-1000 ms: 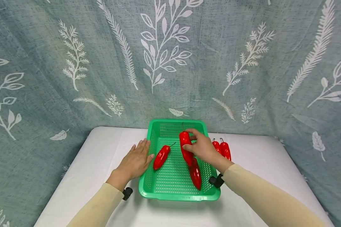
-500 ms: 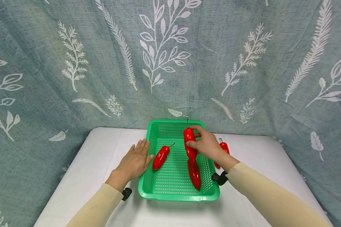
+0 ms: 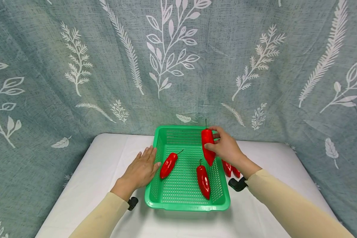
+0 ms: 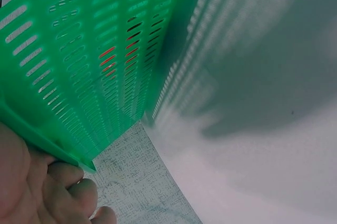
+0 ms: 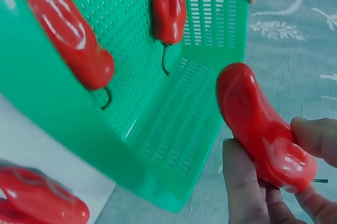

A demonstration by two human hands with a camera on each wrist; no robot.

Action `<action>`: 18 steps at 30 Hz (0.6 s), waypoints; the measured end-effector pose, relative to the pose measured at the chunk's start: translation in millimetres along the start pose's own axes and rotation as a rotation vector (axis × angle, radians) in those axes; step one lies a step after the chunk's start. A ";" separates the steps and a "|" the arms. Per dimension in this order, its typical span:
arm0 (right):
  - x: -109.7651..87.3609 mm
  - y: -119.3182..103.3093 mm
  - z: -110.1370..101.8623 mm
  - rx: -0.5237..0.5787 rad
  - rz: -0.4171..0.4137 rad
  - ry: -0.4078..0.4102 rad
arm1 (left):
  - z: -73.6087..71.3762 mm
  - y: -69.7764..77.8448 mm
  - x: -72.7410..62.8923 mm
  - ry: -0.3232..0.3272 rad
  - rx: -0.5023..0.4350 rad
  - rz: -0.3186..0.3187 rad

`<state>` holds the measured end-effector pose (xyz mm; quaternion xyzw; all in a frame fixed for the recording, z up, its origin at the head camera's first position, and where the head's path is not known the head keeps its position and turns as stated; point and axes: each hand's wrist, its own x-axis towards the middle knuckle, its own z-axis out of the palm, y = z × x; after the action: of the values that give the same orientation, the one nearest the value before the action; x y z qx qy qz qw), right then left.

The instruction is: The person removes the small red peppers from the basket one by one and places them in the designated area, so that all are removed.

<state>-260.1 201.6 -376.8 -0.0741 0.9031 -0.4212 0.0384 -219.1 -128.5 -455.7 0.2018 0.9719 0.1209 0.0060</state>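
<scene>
My right hand (image 3: 226,148) pinches a glossy red chili pepper (image 3: 207,145) between thumb and fingers, its thin stem pointing up. That pepper hangs above the right rim of a green plastic basket (image 3: 187,207). In the right wrist view the held pepper (image 5: 253,119) tilts, with fingertips around its stem end. Inside the basket lie two more red peppers, one at the left (image 3: 169,166) and another at the right (image 3: 203,182). My left hand (image 3: 139,168) lies with straight fingers along the left rim; the left wrist view shows its curved fingertips (image 4: 68,192) by that rim.
Two red peppers (image 3: 226,168) lie on the white table (image 3: 270,172) just right of the basket, partly hidden behind my right hand and wrist. A grey-green leaf-patterned curtain (image 3: 178,66) hangs behind the table's back edge.
My right hand has carried its pepper up and to the right, from over the basket's interior to its right rim. The pepper lying below is now fully uncovered. The left hand stays put.
</scene>
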 end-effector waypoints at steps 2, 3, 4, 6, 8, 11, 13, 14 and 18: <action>-0.2 2.0 -4.3 -0.019 -0.012 0.017 | -0.1 0.2 0.1 0.001 -0.002 0.001; -0.8 2.8 -6.4 -0.029 -0.016 0.025 | -0.1 0.1 0.1 0.001 -0.003 0.002; -1.4 3.4 -8.5 -0.042 -0.021 0.035 | -0.1 0.1 0.2 0.002 -0.004 0.002; -2.4 5.5 -12.3 -0.061 -0.031 0.055 | -0.1 0.1 0.4 0.003 -0.007 0.002; -3.8 6.9 -16.0 -0.076 -0.037 0.073 | 0.0 -0.1 0.6 0.004 -0.010 0.002; -6.0 9.2 -21.3 -0.099 -0.045 0.097 | 0.1 -0.2 0.9 0.004 -0.014 0.000; -7.6 11.0 -24.7 -0.120 -0.048 0.113 | 0.1 -0.2 1.1 0.004 -0.015 -0.001; -8.3 12.1 -26.3 -0.128 -0.049 0.121 | 0.2 -0.3 1.2 0.004 -0.016 -0.001; -10.4 18.3 -33.0 -0.147 -0.038 0.146 | 0.9 -0.5 1.5 0.000 -0.017 -0.003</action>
<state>-256.1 239.9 -369.5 -0.0632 0.9305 -0.3586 -0.0410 -220.6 -128.2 -456.6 0.2004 0.9711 0.1289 0.0080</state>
